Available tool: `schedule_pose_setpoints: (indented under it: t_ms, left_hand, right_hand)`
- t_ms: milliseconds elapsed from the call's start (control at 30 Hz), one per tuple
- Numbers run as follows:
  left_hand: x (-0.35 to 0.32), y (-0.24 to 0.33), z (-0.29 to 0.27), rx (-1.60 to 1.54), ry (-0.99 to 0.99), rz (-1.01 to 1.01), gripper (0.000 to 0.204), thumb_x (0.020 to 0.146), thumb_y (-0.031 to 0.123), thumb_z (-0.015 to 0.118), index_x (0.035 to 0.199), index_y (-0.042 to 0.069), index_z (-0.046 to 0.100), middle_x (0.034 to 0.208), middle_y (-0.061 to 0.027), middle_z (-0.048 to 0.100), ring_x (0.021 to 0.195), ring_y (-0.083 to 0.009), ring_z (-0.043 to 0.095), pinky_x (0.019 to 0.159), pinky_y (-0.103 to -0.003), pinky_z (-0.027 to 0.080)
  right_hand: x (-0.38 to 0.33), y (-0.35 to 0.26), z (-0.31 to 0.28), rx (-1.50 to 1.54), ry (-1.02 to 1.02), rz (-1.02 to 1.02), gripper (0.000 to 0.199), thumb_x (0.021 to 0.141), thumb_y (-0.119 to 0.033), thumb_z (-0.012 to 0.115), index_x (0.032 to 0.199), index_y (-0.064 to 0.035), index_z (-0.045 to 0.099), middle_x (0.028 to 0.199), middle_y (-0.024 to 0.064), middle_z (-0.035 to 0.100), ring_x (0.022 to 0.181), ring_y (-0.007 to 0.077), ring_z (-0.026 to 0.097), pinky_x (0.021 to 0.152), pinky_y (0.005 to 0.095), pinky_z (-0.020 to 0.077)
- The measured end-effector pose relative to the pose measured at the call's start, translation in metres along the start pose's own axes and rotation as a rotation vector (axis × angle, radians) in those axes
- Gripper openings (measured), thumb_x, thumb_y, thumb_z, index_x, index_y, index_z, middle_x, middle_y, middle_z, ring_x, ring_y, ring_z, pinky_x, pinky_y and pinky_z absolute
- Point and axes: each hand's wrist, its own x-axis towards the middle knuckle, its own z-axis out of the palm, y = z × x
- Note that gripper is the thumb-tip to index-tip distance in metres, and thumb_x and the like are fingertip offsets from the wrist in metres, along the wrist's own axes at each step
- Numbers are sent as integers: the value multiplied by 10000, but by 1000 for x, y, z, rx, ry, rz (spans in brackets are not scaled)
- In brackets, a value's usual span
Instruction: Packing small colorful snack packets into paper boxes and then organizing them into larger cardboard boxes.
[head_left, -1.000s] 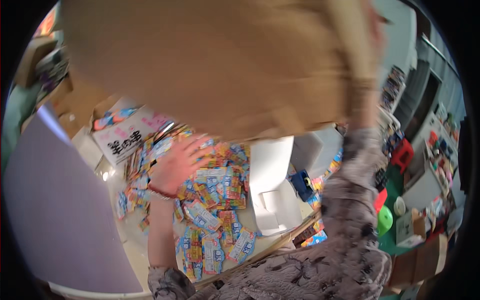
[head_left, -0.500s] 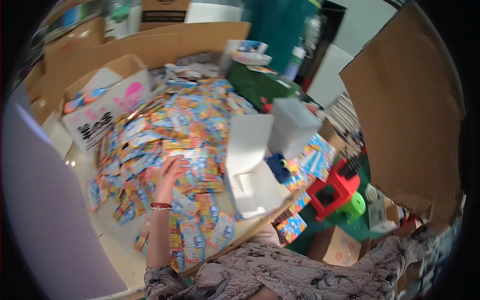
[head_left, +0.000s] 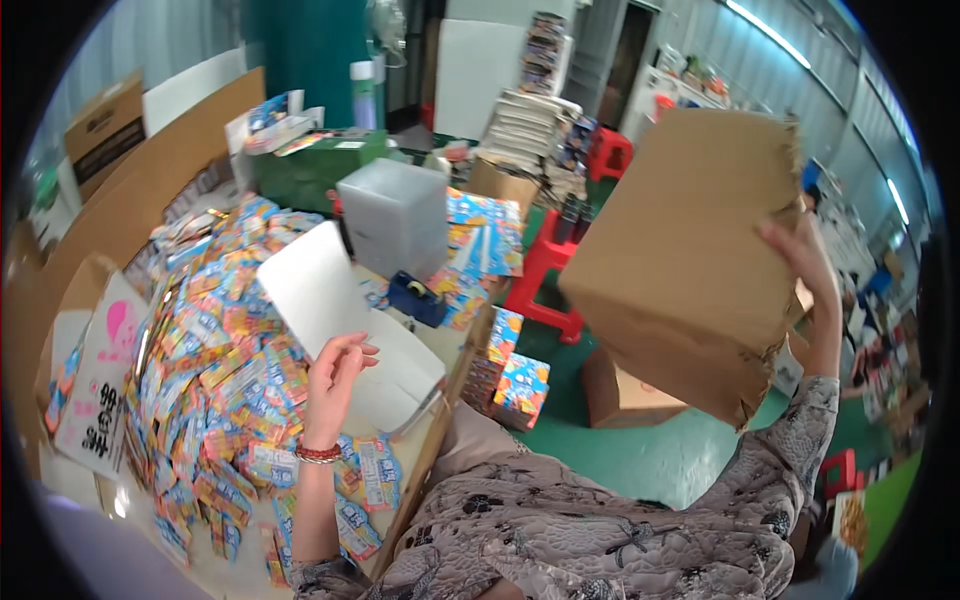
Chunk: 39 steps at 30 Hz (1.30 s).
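My right hand (head_left: 797, 258) grips the torn edge of a large brown cardboard box (head_left: 680, 250), held up in the air over the floor to the right of the table. The box is tilted, and its inside is hidden. My left hand (head_left: 338, 375) hovers with loosely bent fingers, holding nothing, in front of an open white box (head_left: 390, 365). Beside that hand, a big heap of small blue and orange packets (head_left: 225, 330) spreads over the table.
Behind the white box stand a grey plastic bin (head_left: 393, 215) and a dark blue tape dispenser (head_left: 417, 298). A printed white carton (head_left: 97, 390) borders the heap at left. Past the table edge are a red stool (head_left: 545, 275), colourful boxes (head_left: 521, 388) and another brown carton (head_left: 625, 390) on the green floor.
The view has swung to the right. My left hand has gone from over the packets to beside the white box. My right hand, hidden before, now shows on the raised cardboard box.
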Motion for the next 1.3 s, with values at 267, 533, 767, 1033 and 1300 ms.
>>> schedule_pose_setpoints:
  t_ms: [267,533,767,1033,1300]
  left_hand:
    - [17,5,121,113,-454,96,291,941,86,517,1224,19,526,1043,-80,641,945,-139,617,830,-273,479]
    - [-32,-57,220,533,-1120,801,844,735,514,677,1426,154,353,1328,-117,490,1288,-312,404,1075,-497,253]
    - [-98,-95,238,671,-1322,855,141,743,174,605,840,79,644,743,-71,666,726,-237,671,594,-354,522]
    - [-135,-80,243,579,-1112,1009,76,750,157,562,745,95,605,702,-35,613,689,-194,633,609,-304,502]
    - [-123,-79,224,630,-1072,1062,90,762,183,566,733,101,591,682,-4,594,677,-153,627,623,-264,470]
  right_hand:
    - [-175,75,48,-778,-765,40,236,777,-201,648,703,22,627,723,237,601,674,357,623,634,434,488]
    - [-275,22,135,-719,-881,-285,32,734,-70,556,703,-67,554,639,85,610,547,195,633,451,330,488]
    - [-260,29,135,-343,-1432,-79,190,832,-177,572,868,7,599,775,189,650,763,286,677,613,375,531]
    - [-206,309,202,-671,-1403,298,281,878,-238,542,1065,-64,658,877,150,678,842,236,672,741,369,540]
    - [-284,369,391,872,-211,1229,328,932,-217,494,1206,-48,558,1132,82,603,993,219,589,843,368,511]
